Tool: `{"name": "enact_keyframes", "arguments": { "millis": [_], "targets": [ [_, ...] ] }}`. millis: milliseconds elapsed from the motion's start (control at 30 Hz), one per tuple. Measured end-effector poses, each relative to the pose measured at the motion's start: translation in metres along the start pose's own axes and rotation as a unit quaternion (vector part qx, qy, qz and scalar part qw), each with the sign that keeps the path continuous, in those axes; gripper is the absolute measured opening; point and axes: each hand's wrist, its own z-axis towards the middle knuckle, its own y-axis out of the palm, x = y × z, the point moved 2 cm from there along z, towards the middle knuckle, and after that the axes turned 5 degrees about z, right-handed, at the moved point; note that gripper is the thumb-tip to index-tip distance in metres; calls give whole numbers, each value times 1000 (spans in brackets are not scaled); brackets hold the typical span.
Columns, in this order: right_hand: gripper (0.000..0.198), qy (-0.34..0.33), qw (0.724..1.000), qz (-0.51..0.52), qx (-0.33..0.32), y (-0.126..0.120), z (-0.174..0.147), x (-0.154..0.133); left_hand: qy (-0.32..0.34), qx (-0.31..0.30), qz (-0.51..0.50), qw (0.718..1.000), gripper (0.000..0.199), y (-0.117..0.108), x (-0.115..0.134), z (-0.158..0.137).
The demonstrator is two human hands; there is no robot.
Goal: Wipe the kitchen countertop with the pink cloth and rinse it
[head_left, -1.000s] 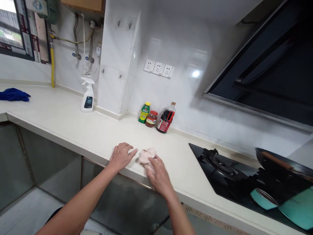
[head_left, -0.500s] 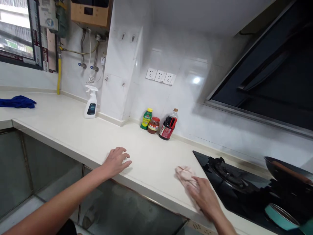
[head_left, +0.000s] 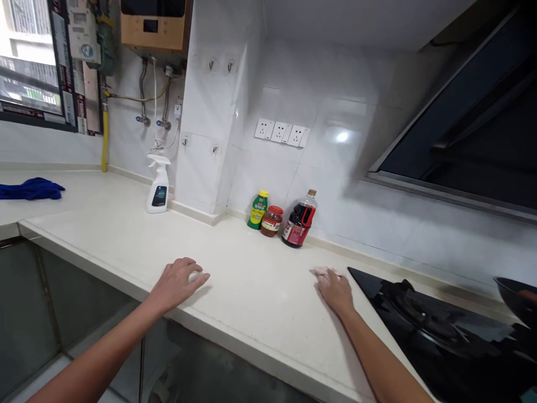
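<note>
My right hand (head_left: 335, 289) presses a pale pinkish cloth (head_left: 325, 272) onto the cream countertop (head_left: 251, 280), just left of the gas stove. Most of the cloth is hidden under the fingers. Over the counter's front edge, my left hand (head_left: 180, 282) hovers with its fingers loosely curled and apart, holding nothing. Toward the wall stand a green bottle with a yellow cap (head_left: 257, 210), a red-lidded jar (head_left: 272, 221) and a large dark sauce bottle with a red handle (head_left: 298, 221).
A white spray bottle (head_left: 158, 184) stands by the wall pillar. A blue cloth (head_left: 32, 189) lies at the far left. On the right are the black gas stove (head_left: 419, 324), a dark wok (head_left: 518, 299) and the range hood (head_left: 474, 134) above.
My right hand has moved the cloth away from the front edge, toward the back of the counter. My left hand has shifted slightly left. The camera view has turned a little.
</note>
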Motion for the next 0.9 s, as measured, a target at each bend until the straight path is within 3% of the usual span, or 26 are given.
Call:
{"name": "enact_keyframes", "arguments": {
  "millis": [100, 200, 300, 400, 500, 567, 667, 767, 833, 900],
  "targets": [
    [50, -52, 996, 54, -40, 18, 2, -59, -26, -4, -7, 1000, 49, -2, -3, 2],
    [47, -121, 983, 113, -81, 21, -21, -121, -41, -1, 6, 999, 47, -5, -1, 2],
    [46, -178, 965, 156, -113, 1, -65, -171, -47, 5, 31, 998, 45, -9, 5, -2],
    [50, -236, 930, 234, -158, -37, -112, -192, -51, 3, 50, 997, 45, -12, 10, -4],
    [50, -248, 891, 314, -216, -75, -143, -173, -49, 0, 53, 997, 46, -12, 11, -6],
    [46, -226, 892, 322, -225, -89, -149, -139, -41, 0, 57, 997, 46, -11, 9, -6],
    [42, -173, 924, 289, -181, -92, -138, -71, -32, 1, 68, 997, 45, -8, 7, -6],
    [46, -78, 970, 205, -106, -83, -115, -10, -25, -10, 76, 997, 49, -5, 6, -5],
    [49, -12, 987, 142, -69, -74, -98, 13, -24, -14, 82, 996, 52, -4, 6, -4],
    [51, 24, 993, 107, -54, -63, -83, 18, -31, -16, 83, 996, 53, -4, 7, -3]
  ]
}}
